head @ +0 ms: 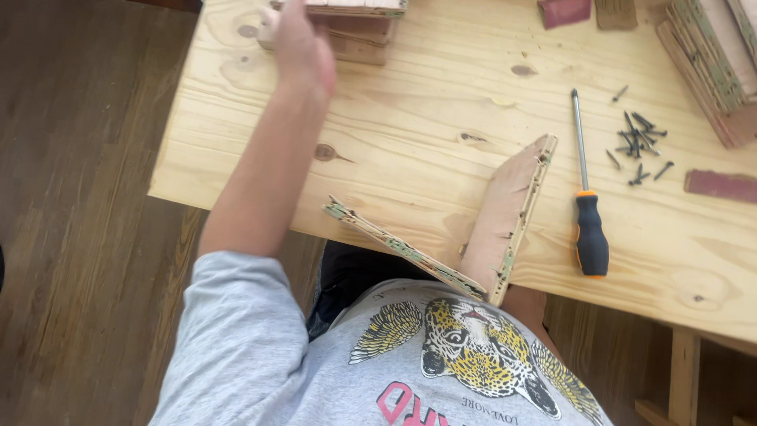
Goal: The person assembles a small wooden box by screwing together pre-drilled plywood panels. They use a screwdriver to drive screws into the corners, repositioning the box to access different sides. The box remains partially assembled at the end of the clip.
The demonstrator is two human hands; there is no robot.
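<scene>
My left hand (303, 43) reaches to the table's far left and rests against a stack of short wooden pieces (359, 35); its fingers are hidden from me. A V-shaped assembly of two worn wooden slats (505, 201) with flaking green paint stands on edge at the table's near edge. Its corner points at my chest. Only a bit of my right hand (524, 304) shows below the table edge, holding that corner.
On the pale pine table (441, 102), a black and orange screwdriver (591, 237) lies right of the slats, with several dark screws (640, 146) beside its shaft. More old slats (714, 63) are stacked at the far right. Reddish sandpaper pieces (721, 185) lie nearby.
</scene>
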